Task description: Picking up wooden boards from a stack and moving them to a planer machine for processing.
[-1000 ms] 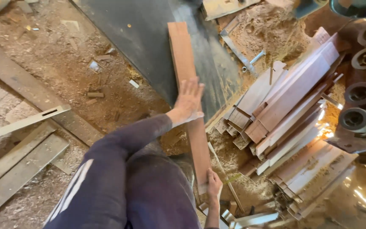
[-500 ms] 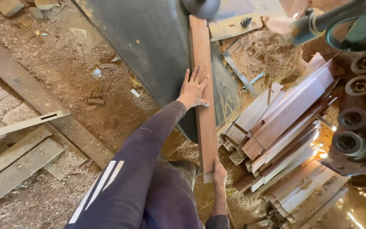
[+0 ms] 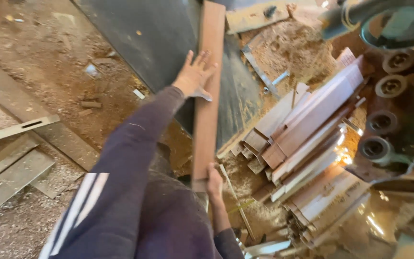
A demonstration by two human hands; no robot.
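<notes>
A long reddish-brown wooden plank (image 3: 207, 103) lies lengthwise on a dark metal machine table (image 3: 159, 43), running away from me. My left hand (image 3: 195, 74) rests flat on the plank's left side about halfway along, fingers spread. My right hand (image 3: 213, 180) grips the plank's near end, close to my body. My dark sleeve with white stripes fills the lower left.
A heap of cut wooden boards (image 3: 307, 139) lies to the right, with sawdust (image 3: 288, 48) behind it. Round metal rollers (image 3: 384, 120) of a machine stand at far right. Loose planks (image 3: 10, 163) and scraps lie on the dusty floor at left.
The plank has slid forward along the dark table, away from me. My left hand moved forward with it; my right hand stays on the near end.
</notes>
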